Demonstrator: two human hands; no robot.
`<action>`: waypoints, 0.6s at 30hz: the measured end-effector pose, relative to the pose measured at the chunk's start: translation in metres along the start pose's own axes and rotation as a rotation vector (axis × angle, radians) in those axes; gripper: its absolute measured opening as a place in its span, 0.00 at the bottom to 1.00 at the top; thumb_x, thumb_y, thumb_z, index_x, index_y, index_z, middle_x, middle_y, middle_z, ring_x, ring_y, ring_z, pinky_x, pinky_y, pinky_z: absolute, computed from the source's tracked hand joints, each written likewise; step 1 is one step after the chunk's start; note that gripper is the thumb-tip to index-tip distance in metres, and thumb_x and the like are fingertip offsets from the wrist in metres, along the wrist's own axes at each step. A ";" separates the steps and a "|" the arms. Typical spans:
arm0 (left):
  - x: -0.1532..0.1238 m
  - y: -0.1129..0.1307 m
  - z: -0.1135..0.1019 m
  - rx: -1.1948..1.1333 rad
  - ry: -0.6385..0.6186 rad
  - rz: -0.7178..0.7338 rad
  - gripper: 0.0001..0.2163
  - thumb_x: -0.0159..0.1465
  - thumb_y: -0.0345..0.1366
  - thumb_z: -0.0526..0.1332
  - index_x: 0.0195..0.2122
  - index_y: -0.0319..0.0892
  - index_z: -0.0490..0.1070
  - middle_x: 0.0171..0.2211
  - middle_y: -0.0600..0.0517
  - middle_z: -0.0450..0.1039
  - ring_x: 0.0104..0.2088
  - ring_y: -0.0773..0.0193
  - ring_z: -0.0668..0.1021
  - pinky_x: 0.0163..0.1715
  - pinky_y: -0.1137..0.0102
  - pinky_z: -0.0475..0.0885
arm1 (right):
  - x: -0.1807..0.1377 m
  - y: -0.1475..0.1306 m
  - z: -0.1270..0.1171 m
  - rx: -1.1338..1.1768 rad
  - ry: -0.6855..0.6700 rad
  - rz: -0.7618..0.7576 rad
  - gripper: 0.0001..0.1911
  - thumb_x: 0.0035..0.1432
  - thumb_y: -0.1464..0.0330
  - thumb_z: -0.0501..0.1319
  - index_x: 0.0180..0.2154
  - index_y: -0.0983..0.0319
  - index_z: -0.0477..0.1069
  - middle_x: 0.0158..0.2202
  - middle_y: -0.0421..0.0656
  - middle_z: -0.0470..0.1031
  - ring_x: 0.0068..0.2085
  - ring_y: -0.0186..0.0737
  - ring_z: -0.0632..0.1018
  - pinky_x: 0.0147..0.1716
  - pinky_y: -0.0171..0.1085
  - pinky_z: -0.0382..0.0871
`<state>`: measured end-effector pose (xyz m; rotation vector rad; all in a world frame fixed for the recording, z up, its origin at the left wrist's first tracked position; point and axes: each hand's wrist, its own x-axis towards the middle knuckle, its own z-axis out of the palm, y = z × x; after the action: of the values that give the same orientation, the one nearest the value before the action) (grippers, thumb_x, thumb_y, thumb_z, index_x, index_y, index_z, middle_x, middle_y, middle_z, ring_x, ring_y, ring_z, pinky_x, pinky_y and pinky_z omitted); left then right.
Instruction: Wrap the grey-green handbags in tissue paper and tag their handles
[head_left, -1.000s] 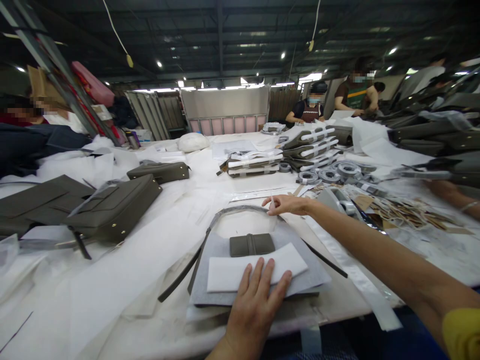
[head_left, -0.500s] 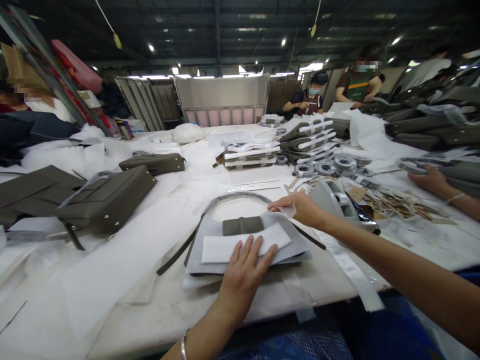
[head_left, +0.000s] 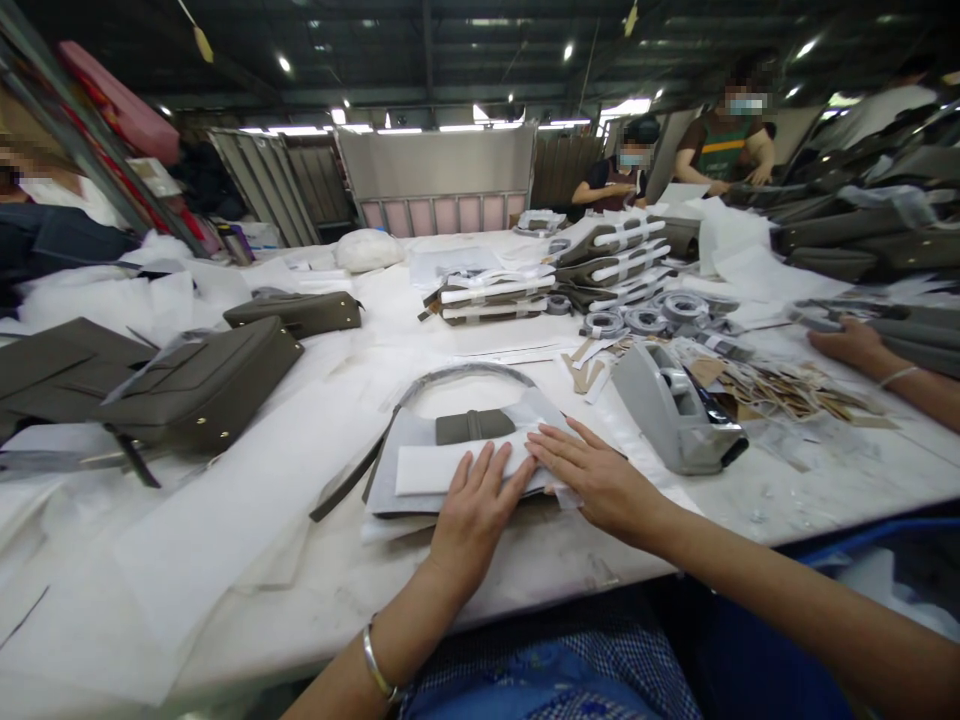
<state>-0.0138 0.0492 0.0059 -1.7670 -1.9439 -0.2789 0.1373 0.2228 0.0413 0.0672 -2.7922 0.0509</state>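
A dark olive handbag (head_left: 475,426) lies in front of me on the table, its curved handle (head_left: 465,372) wrapped in clear film. Pale tissue paper (head_left: 420,430) covers much of the bag, with a white foam strip (head_left: 424,472) on top. My left hand (head_left: 476,505) presses flat on the foam, fingers spread. Stretched out over the strip's right end is my right hand (head_left: 592,475), its fingertips meeting the left hand. A bit of clear film shows under the right palm. One dark strap (head_left: 349,485) trails from the bag's left side.
To the right stands a grey tape dispenser (head_left: 667,410), with paper tags (head_left: 787,385) beyond. Coiled straps (head_left: 645,318) and stacked wrapped bags (head_left: 495,295) sit farther back. More bags (head_left: 202,390) lie left. A co-worker's hand (head_left: 855,345) is at far right; other people work behind.
My right hand has come down from beside the handle, where it held a clear piece, onto the foam's right end. My left hand stays on the foam. The view has shifted slightly.
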 end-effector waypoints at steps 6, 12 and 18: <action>0.010 0.010 -0.005 0.022 -0.076 -0.031 0.23 0.68 0.26 0.53 0.65 0.39 0.59 0.61 0.42 0.67 0.62 0.52 0.68 0.61 0.54 0.65 | -0.006 -0.004 0.014 -0.062 0.075 -0.014 0.27 0.65 0.72 0.55 0.64 0.67 0.60 0.62 0.55 0.66 0.65 0.52 0.64 0.64 0.57 0.58; 0.018 0.013 -0.018 -0.025 -0.138 0.013 0.25 0.66 0.24 0.50 0.66 0.35 0.56 0.65 0.38 0.59 0.64 0.53 0.66 0.61 0.54 0.64 | -0.010 -0.004 0.023 -0.044 0.114 0.000 0.26 0.65 0.72 0.56 0.64 0.67 0.61 0.62 0.55 0.66 0.65 0.51 0.65 0.64 0.55 0.60; 0.020 0.011 -0.018 -0.173 -0.141 0.014 0.32 0.67 0.32 0.56 0.70 0.45 0.45 0.69 0.42 0.51 0.67 0.58 0.61 0.62 0.54 0.62 | -0.011 -0.005 0.024 -0.011 0.085 0.001 0.27 0.61 0.77 0.53 0.62 0.69 0.63 0.61 0.57 0.68 0.66 0.52 0.62 0.64 0.57 0.59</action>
<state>0.0006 0.0598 0.0294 -1.9572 -2.0588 -0.3349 0.1397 0.2175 0.0151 0.0590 -2.7069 0.0382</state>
